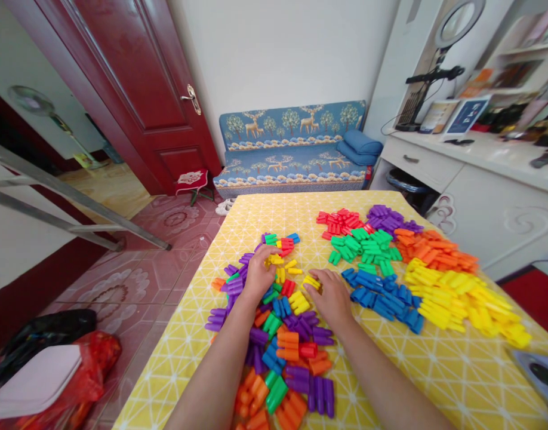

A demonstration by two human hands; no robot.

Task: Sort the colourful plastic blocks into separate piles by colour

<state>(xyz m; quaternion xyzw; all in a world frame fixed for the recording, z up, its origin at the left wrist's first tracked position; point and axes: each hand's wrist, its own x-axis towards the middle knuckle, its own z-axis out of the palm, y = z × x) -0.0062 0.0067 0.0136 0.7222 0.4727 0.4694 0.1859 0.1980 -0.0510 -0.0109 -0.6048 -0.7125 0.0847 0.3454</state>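
Observation:
Mixed plastic tube-shaped building pieces in purple, orange, green, blue, red and yellow lie in a loose pile [296,322] on the table, around and between my forearms. My left hand [259,273] reaches to the far part of this pile, its fingers curled over a yellow piece [274,259]; the thumb is mostly hidden. At the pile's right edge, my right hand [331,294] pinches another yellow piece [311,281] between thumb and fingers. Several loose yellow pieces [293,270] lie between the two hands.
Single-colour heaps lie to the right: red [341,222], green [366,248], purple [385,218], orange [435,251], blue [385,298] and yellow [466,298]. A grey object [538,376] sits at the right table edge. A blue sofa [292,149] stands beyond the yellow-clothed table [265,209].

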